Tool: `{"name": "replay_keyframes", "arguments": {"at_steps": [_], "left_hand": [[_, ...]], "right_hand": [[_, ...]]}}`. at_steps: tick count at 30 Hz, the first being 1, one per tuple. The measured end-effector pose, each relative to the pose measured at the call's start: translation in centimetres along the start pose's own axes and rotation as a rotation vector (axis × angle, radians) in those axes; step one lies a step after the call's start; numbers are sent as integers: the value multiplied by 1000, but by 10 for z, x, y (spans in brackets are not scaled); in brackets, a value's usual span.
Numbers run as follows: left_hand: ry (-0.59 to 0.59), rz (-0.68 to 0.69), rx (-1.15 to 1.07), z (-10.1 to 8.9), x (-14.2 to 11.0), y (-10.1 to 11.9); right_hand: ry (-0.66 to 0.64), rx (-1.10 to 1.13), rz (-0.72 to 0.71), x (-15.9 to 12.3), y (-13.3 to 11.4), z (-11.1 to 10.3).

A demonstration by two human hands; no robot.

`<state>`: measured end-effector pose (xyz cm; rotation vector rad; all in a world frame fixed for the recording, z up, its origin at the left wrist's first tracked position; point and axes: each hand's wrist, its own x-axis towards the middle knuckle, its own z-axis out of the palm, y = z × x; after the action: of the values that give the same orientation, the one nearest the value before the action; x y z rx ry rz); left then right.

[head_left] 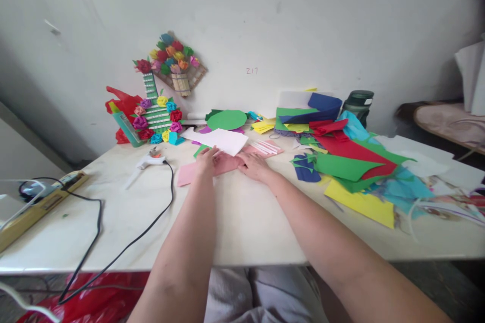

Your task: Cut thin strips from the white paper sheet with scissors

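A folded strip of pink paper (pixel 185 174) lies across the table in front of me. Both hands are on it: my left hand (pixel 207 159) is closed on its middle, and my right hand (pixel 255 166) has bent fingers closed on its near edge further right. Just behind the hands, a white vase-shaped paper cutout (pixel 223 140) rests partly over the pink paper. Several thin white paper strips (pixel 266 147) lie on the pink paper's right part. Some fingertips are hidden by the hands themselves.
At left are a white glue gun (pixel 146 162) with its black cord and a power strip (pixel 45 204). A green paper vase with flowers (pixel 157 113) leans near the wall. To the right lie coloured sheets (pixel 352 166), yellow paper (pixel 359 202) and a dark green bottle (pixel 358 103).
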<state>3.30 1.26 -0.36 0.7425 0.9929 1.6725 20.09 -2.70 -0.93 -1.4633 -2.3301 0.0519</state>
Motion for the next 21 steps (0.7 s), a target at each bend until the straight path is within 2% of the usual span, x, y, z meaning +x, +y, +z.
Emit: {"name": "replay_keyframes", "arguments": {"at_steps": [5, 9, 13, 16, 21], "left_hand": [[-4, -103, -15, 4, -5, 1], [-123, -169, 35, 9, -11, 0], [-216, -194, -42, 15, -13, -5], [-153, -133, -40, 19, -12, -9], [-19, 3, 9, 22, -10, -10]], "right_hand": [[44, 67, 24, 1, 4, 1], [24, 51, 12, 1, 4, 1], [28, 62, -22, 1, 3, 1], [98, 141, -6, 5, 3, 3], [263, 447, 108, 11, 7, 11]]}}
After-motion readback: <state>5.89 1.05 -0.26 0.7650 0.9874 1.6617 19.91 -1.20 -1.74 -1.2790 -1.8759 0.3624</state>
